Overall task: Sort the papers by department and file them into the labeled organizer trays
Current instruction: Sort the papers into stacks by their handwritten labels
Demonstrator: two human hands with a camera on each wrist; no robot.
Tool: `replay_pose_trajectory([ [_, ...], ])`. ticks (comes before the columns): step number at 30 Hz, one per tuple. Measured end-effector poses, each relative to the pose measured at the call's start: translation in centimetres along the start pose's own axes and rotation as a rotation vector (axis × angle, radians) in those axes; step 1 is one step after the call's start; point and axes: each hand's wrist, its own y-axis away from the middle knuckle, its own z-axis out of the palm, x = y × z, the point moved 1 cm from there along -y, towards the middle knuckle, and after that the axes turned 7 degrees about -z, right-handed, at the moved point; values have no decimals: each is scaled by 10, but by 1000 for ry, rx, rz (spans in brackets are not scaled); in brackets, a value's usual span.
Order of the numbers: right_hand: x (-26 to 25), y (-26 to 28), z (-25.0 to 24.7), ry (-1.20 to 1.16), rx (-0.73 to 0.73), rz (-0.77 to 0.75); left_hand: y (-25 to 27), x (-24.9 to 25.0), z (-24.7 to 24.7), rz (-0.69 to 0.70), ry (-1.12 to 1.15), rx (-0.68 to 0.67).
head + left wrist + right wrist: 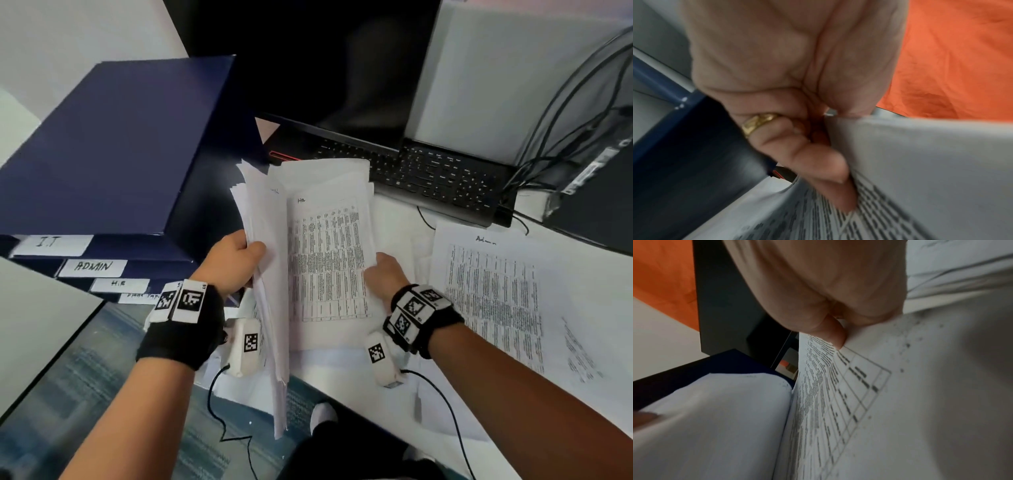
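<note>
Overhead, my left hand gripped a thick sheaf of papers by its near left edge, thumb on top and fingers curled beneath, so the sheaf stood tilted up on edge like an open book. My right hand pinched the right edge of the sheet marked HR, which lay flatter on the heap of loose papers on the white desk. Both wrists were turned inward, forearms reaching forward from the near edge of the desk. To the left stood the dark blue organizer trays, stepped, with labels I.T, ADMIN and H.R; a fourth label below them was partly hidden. The sheaf's far corner came close to the organizer's right side. An Admin sheet lay on the desk to the right, apart from my right hand. Beyond the papers sat a black keyboard, with cables at the far right.

From the left wrist, my fingers were curled round the paper's edge, a gold ring on one of them; the sheaf ran off to the right and the organizer's blue edge lay to the left.

From the right wrist, my fingertip pressed the printed table sheet against the thumb, at the sheet's edge. The lifted sheaf curved away on the left, with the organizer's dark corner just behind it.
</note>
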Motion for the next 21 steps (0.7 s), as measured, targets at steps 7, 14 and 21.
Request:
replay_pose_trajectory([
  [7,-14,3,31,101,-188,29,-14,-1,21,-15,53,-79],
  [14,5,-9,7,162,-117,-49,-27,-5,66,-20,-38,-200],
  [21,35,-2,-44,-69,51,15,-39,-7,115,51,-447,-224],
])
